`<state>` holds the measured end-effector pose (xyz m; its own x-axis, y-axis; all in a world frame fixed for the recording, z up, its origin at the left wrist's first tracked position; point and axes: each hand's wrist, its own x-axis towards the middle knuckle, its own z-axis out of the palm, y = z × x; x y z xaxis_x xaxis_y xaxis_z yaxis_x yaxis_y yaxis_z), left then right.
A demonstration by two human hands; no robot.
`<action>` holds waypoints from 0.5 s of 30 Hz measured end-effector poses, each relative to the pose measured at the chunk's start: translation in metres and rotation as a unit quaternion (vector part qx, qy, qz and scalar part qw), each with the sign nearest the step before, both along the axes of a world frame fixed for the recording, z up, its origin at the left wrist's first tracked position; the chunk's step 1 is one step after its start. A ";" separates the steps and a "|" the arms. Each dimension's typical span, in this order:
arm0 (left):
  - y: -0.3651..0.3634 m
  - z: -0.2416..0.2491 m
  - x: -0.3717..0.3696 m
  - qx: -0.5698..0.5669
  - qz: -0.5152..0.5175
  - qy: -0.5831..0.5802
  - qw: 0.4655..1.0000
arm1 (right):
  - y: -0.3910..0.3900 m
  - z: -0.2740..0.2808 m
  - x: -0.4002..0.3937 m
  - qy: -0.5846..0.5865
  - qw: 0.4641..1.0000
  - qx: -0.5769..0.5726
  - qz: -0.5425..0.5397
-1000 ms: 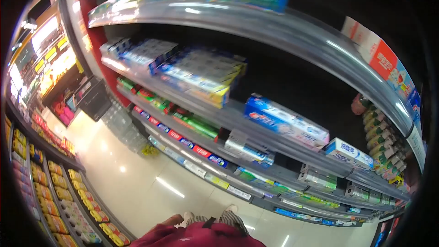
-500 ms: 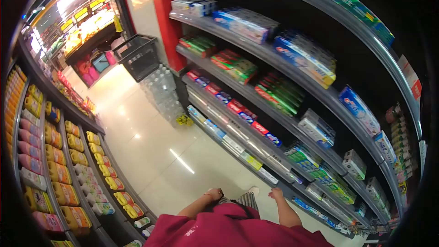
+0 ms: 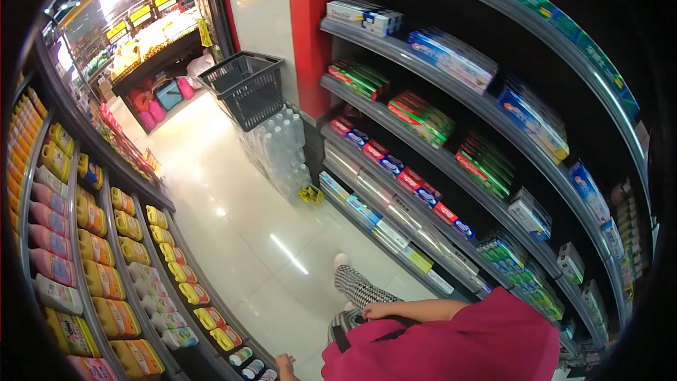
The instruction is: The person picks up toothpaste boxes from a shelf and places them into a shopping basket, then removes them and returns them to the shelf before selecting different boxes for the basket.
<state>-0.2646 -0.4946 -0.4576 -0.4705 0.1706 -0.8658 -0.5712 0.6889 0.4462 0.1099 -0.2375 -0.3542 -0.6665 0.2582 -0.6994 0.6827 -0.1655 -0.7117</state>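
Observation:
My right hand lies across the front of my body, beside a black strap at the waist, above the patterned trousers. Its fingers are turned down and too small to make out. My left hand hangs at the bottom edge, near the lower end of the left shelf, with loosely bent fingers and nothing visible in it. One light shoe is forward on the shiny floor. A dark red top covers my body.
Shelves of boxed toothpaste curve along the right. Yellow and pink bottles fill the left shelves. A black basket stands on packs of clear bottles by a red pillar. A lit produce stand is beyond.
The basket, bottles and right shelves have shifted right in the view and the basket looks larger. My left hand has swung down and left; my right hand has come across my body.

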 end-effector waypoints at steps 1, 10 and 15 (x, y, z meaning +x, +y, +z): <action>-0.011 -0.003 0.014 0.005 0.088 0.009 0.996 | 0.011 -0.010 0.001 -0.003 0.997 -0.047 -0.059; 0.122 0.029 0.027 -0.012 -0.290 -0.004 0.957 | 0.167 -0.072 -0.075 -0.055 0.994 0.021 -0.091; 0.218 0.052 -0.037 -0.015 -0.314 0.028 0.949 | 0.264 -0.058 -0.109 -0.097 0.972 0.044 -0.211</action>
